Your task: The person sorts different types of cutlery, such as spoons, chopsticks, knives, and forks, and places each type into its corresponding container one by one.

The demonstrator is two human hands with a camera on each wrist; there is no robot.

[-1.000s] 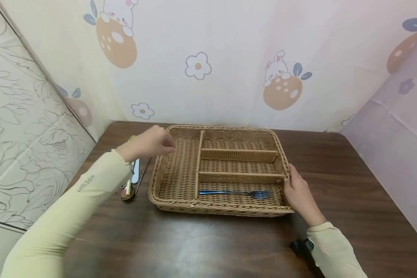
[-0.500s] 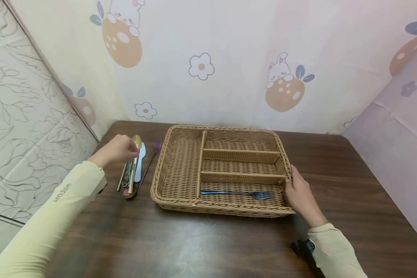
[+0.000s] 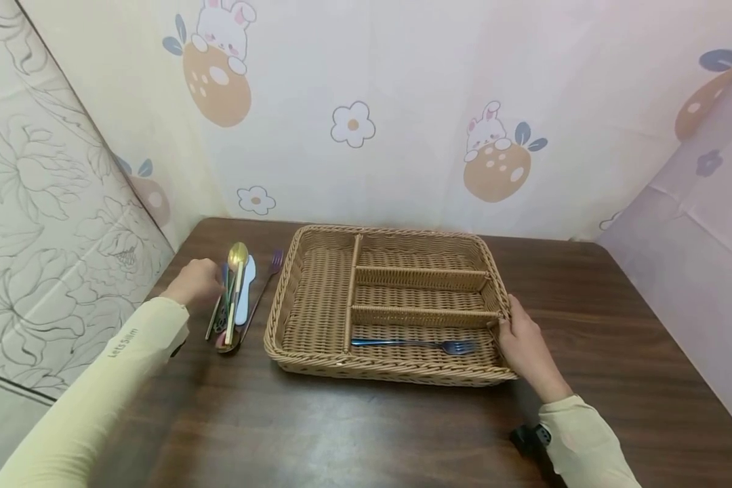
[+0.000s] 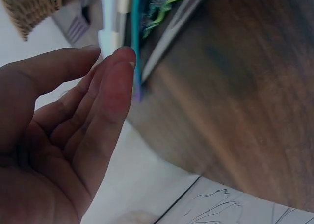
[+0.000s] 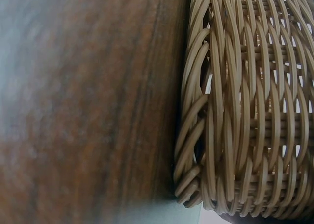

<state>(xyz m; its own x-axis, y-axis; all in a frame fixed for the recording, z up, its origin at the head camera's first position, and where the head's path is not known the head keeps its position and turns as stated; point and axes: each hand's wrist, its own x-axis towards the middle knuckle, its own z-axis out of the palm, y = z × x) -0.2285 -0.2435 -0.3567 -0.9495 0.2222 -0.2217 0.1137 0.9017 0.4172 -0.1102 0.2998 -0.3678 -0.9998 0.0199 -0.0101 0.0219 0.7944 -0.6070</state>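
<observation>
In the head view my left hand (image 3: 196,281) is at the left edge of a small pile of cutlery. Its thumb and fingers are slightly apart with nothing between them in the left wrist view, fingertips close to a teal-and-purple handle (image 4: 136,47). The pile includes a gold spoon (image 3: 238,255), cream-and-metal chopsticks (image 3: 232,315) and a pale blue knife (image 3: 242,301). A purple fork (image 3: 259,298) lies just to the right. My right hand (image 3: 524,342) grips the right end of a divided wicker basket (image 3: 396,369). A blue fork (image 3: 457,347) lies in the basket's front compartment.
The basket's wide left compartment (image 3: 317,298) runs from front to back, beside several narrower ones. A dark wooden table (image 3: 354,434) bears everything. Patterned cloth (image 3: 402,169) hangs behind the table and along both sides.
My left hand has moved left from above the basket's left rim to the far side of the cutlery pile. My right hand has kept its grip on the basket.
</observation>
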